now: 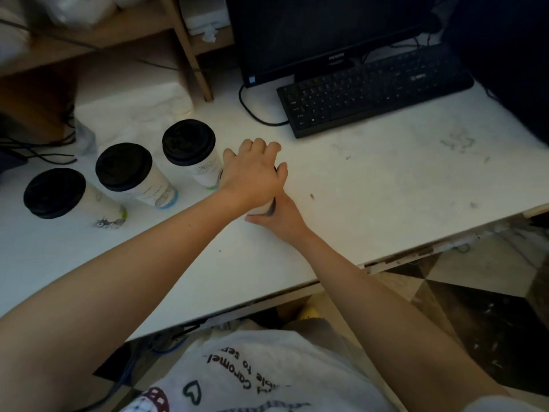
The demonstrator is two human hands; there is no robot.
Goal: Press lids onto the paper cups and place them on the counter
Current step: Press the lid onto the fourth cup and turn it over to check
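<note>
Three white paper cups with black lids stand in a diagonal row on the white counter (371, 179): one at the front left (56, 193), one in the middle (124, 168) and one further back (188, 142). Right of that row stands a fourth paper cup (265, 207), mostly hidden by my hands. My left hand (252, 171) lies flat over its top, covering the lid. My right hand (279, 217) wraps around the cup's lower body at the counter surface.
A black keyboard (374, 90) and a dark monitor (326, 28) stand at the back right. A wooden shelf frame (190, 52) and a white block (133, 105) sit behind the cups. Cables (38, 150) trail at the left. The counter's front edge (297, 289) runs diagonally.
</note>
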